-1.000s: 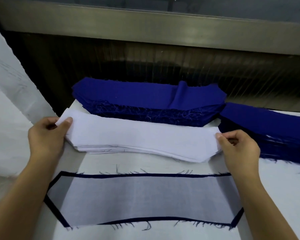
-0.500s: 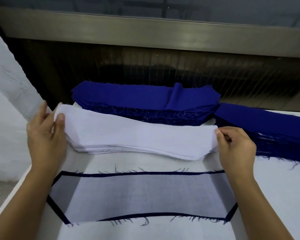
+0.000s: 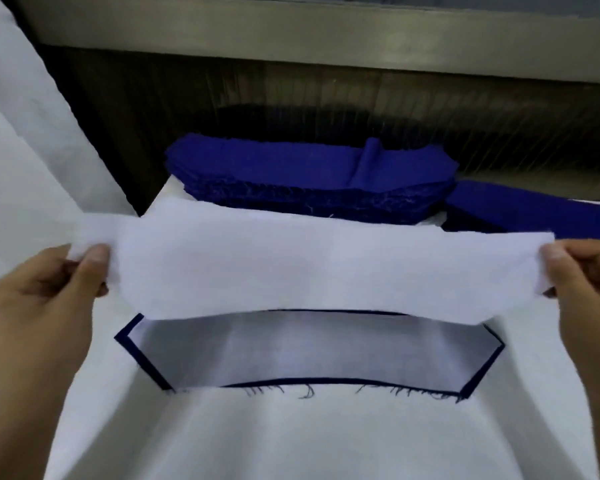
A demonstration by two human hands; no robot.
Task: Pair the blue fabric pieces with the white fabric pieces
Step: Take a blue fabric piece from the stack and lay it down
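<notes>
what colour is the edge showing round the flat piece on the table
Dark blue, a thin rim around the flat white piece; the head view shows it.

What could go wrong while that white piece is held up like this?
The white piece, pinched only at its ends by the left hand and right hand, might land crooked. It is held over the finished pair, so it could brush that pair's white layer askew.

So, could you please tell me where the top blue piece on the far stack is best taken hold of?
Probably at its two short ends, one grip in from each side, as the left hand and right hand pinch the white piece. The top blue piece is a long limp strip lying flat, and a raised fold right of its middle would likely bunch under a central pinch.
</notes>
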